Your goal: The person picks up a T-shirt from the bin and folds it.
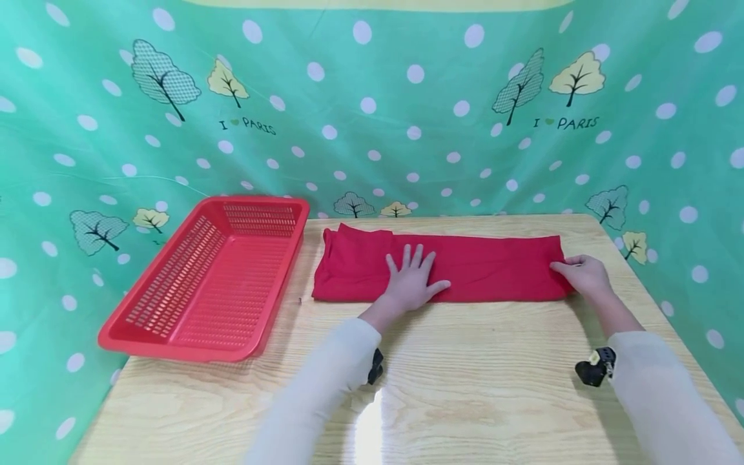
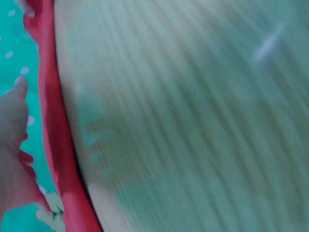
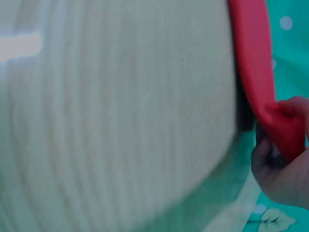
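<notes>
A red cloth (image 1: 494, 268), folded into a long flat strip, lies across the far part of the table, with an extra folded layer at its left end. My left hand (image 1: 409, 281) rests on it left of the middle, fingers spread and straight. At the cloth's right end, my right hand (image 1: 584, 274) pinches the edge between thumb and fingers. The right wrist view shows that corner of the cloth (image 3: 282, 128) lifted in the right hand (image 3: 285, 169). In the left wrist view the left hand (image 2: 14, 154) is partly cut off beside the cloth's edge (image 2: 53, 121).
A red plastic basket (image 1: 232, 284) with slotted walls stands on the left of the wooden table (image 1: 465, 374), nothing in it. Behind and at both sides hangs a green curtain (image 1: 372, 129) with white dots and printed trees.
</notes>
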Demonstrator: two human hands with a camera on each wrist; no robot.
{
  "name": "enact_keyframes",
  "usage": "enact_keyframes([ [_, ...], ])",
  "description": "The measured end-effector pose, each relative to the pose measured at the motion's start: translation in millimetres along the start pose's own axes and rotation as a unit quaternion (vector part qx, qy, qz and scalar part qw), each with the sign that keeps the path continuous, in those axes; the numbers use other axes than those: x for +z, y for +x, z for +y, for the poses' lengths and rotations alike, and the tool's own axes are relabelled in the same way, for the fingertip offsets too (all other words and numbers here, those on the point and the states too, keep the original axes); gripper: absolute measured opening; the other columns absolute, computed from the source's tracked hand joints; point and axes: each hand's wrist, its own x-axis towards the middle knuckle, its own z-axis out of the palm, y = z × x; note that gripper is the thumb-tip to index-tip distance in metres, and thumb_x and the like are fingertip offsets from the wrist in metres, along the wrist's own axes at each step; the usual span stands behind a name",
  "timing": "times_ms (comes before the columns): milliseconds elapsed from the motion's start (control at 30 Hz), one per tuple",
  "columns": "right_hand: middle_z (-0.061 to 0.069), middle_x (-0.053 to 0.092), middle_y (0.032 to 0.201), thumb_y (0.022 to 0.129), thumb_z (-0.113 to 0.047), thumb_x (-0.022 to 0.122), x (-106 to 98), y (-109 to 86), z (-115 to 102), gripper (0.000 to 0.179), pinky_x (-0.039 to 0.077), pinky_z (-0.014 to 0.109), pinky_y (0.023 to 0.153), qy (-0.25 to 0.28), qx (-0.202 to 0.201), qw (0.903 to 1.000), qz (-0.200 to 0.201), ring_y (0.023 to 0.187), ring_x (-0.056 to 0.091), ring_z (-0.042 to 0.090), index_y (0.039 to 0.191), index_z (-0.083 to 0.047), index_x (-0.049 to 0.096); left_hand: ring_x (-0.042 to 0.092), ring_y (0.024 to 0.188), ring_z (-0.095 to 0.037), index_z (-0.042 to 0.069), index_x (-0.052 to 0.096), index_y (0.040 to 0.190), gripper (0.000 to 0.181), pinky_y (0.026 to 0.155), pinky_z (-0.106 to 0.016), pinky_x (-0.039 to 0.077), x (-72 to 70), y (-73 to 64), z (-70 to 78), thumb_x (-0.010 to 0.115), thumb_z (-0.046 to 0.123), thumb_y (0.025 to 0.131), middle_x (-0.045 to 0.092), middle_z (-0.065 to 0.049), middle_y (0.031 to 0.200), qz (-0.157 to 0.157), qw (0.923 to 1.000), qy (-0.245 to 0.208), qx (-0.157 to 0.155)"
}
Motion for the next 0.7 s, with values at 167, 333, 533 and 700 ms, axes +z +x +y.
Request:
enact_keyframes([
  [167,0.031,0.036,0.137,0.093,-0.048,0.046,3,-5.9,-27,0.07,0.045,0.026,0.075,0.037,-0.015,0.9991,-0.01,0.12,0.04,0.042,0.135,0.007,0.038,0.015,0.146,-0.024,0.022,0.027,0.148,0.075,0.116,-0.051,0.015,-4.1,3.5,31.1,0.05,0.06,0.087,0.024,0.0,0.155,0.024,0.988,-0.144,0.05],
  [333,0.025,0.046,0.128,0.094,-0.043,0.049,14,-15.3,-53,0.061,0.044,0.015,0.064,0.047,-0.052,0.9974,-0.013,0.098,0.053,0.022,0.133,0.003,0.043,0.035,0.137,-0.016,0.022,0.033,0.146,0.072,0.108,-0.036,0.037,-1.1,7.6,60.8,0.057,0.054,0.086,0.038,0.005,0.147,0.032,0.9474,-0.315,0.043],
  [533,0.017,0.058,0.11,0.092,-0.035,0.056,28,-25.0,-70,0.056,0.053,0.019,0.064,0.087,-0.093,0.9911,-0.037,0.068,0.056,-0.006,0.13,0.005,0.046,0.042,0.134,-0.017,0.017,0.032,0.146,0.07,0.101,-0.03,0.044,5.1,17.9,94.8,0.063,0.039,0.088,0.04,0.003,0.147,-0.005,0.8849,-0.466,0.015],
  [700,0.024,0.057,0.114,0.093,-0.03,0.056,44,-30.9,-82,0.052,0.053,0.02,0.064,0.08,-0.117,0.9882,-0.058,0.074,0.058,0.002,0.129,0.005,0.047,0.044,0.132,-0.023,0.007,0.034,0.144,0.058,0.103,-0.038,0.042,9.1,31.1,105.6,0.057,0.021,0.092,0.045,-0.007,0.144,-0.031,0.7364,-0.673,-0.059],
])
